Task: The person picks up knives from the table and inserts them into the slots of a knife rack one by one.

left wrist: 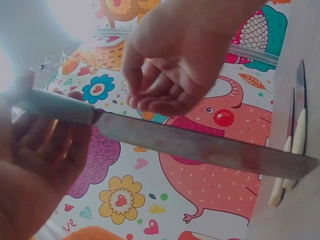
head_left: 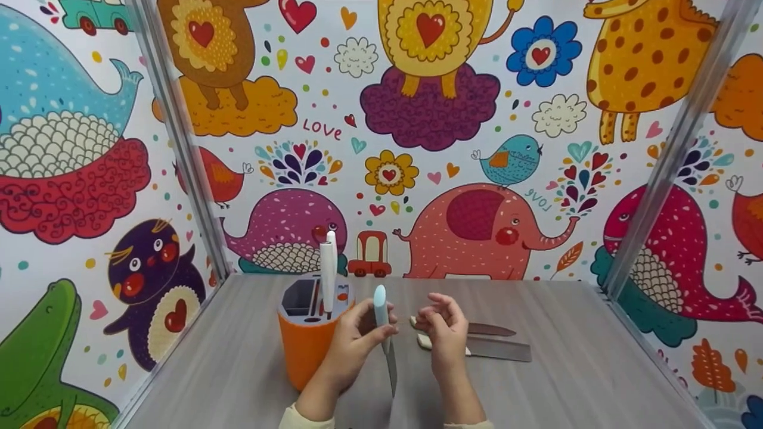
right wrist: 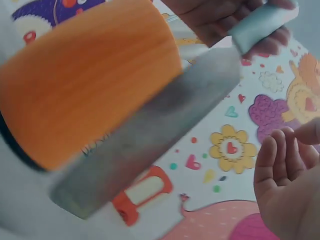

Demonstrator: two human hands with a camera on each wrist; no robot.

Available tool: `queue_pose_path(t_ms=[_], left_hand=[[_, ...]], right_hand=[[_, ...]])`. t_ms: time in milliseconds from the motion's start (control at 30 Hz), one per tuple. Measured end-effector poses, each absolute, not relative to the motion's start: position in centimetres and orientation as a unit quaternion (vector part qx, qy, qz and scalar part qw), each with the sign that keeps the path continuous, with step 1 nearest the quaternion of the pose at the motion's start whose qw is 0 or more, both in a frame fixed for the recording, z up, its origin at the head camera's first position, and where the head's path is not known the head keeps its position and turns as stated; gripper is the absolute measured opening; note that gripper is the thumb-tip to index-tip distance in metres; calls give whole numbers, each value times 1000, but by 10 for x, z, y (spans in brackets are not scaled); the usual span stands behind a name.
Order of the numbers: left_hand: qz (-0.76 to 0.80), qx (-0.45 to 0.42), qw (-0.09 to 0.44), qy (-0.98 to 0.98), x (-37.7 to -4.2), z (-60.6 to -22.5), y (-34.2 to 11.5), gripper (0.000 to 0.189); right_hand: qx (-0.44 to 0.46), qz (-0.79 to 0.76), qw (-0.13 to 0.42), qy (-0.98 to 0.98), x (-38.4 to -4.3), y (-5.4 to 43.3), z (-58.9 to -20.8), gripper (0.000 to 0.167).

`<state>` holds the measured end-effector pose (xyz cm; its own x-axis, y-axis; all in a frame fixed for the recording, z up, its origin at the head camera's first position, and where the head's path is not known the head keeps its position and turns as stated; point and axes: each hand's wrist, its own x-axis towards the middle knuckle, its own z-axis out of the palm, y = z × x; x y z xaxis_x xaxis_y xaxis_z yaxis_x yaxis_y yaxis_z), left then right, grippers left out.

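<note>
Your left hand (head_left: 351, 345) grips a knife (head_left: 380, 310) by its pale blue handle, low centre of the head view; your right hand (head_left: 448, 336), fingers loosely bent, holds nothing. The work looks partway: white handles (head_left: 328, 277) stand in the orange holder (head_left: 307, 351) at lower left, while a dark knife (head_left: 493, 329) and a broad knife (head_left: 501, 349) lie at lower right, presumably left to handle. Only the head view shows you the holder's slots; your left wrist view shows the gripped blade broadside, nearly edge-on from the head.
</note>
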<state>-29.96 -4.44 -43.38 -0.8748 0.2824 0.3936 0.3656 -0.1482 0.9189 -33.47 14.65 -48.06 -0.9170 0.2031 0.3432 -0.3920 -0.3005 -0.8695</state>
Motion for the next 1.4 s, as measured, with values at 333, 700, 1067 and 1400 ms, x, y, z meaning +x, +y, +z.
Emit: queue_pose_path(t_ms=[333,700,1067,1400], left_hand=[[-701,-301,130,-634,-302,-428,-65,30],[-686,-223,120,-682,-277,-400,-89,41],[-660,-214,227,-684,-223,-366,-111,33],[-720,-98,365,-582,-200,-344,-131,39]], right_hand=[[113,828,38,-548,-356,111,-551,55],[126,790,-58,-597,-358,74,-577,79],[150,746,-25,-649,-355,61,-564,82],[144,725,-12,-674,-357,53,-571,81]])
